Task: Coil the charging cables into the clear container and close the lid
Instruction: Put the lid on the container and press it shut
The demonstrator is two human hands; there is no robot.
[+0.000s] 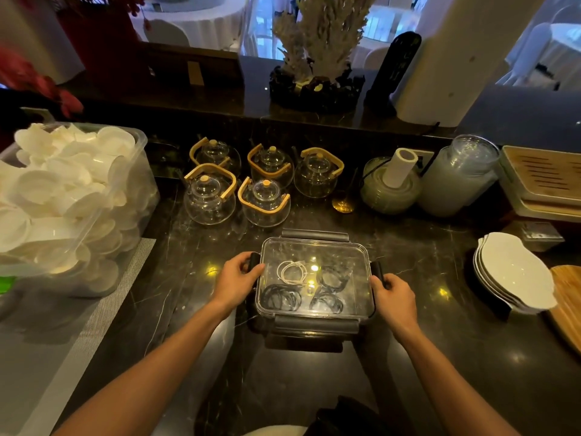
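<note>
The clear container (pixel 361 306) sits on the dark marble counter in front of me, with its transparent lid (pixel 339 250) lying on top. Through the lid I see a white coiled cable (pixel 293 272) at the back left and three black coiled cables (pixel 280 298) around it. My left hand (pixel 236 278) grips the dark clip on the container's left side. My right hand (pixel 393 294) presses on the dark clip on the right side. The far clip (pixel 315 235) and the near clip (pixel 316 325) stick out from the lid.
Several glass teapots (pixel 210 199) with wooden handles stand just behind the container. A large plastic bin of white dishes (pixel 69 209) fills the left. Stacked white bowls (pixel 515 275) and a wooden board (pixel 569 303) lie at right; a jar (pixel 459 177) and paper roll (pixel 401 166) stand behind.
</note>
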